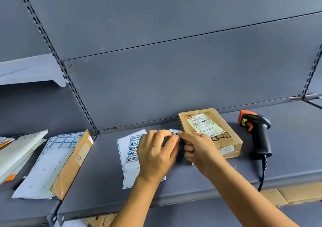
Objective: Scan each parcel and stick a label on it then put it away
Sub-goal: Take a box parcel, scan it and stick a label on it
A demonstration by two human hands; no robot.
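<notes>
Nearest you, above the front half of the shelf (104, 171), your left hand (156, 150) and right hand (198, 148) meet at a single label (174, 132). The fingers (172, 139) of both hands are closed narrow and pinch its edges between thumb and fingertip. The label is a small blue-bordered sticker held clear of the shelf, just beside the near-left corner of the parcel (209, 131). Treat it as thin, limp and adhesive on one face: it will likely curl or stick to skin, so hold it by the outermost edges only and keep it taut. Beneath your left hand lies the label sheet (127, 157), flat on the shelf, with a column of unused stickers visible. The parcel is a flat cardboard box lying on the shelf with its shipping label facing up. It appears light and rigid, so judge it safe to grip by its two long sides with one hand. Choose a bare cardboard area for the sticker, not the printed barcode. Right of the parcel, apart from it, the scanner (257, 132) lies on its side with its cable trailing over the shelf edge. Further left, a used sheet (47, 167) rests on another box (73, 165).
</notes>
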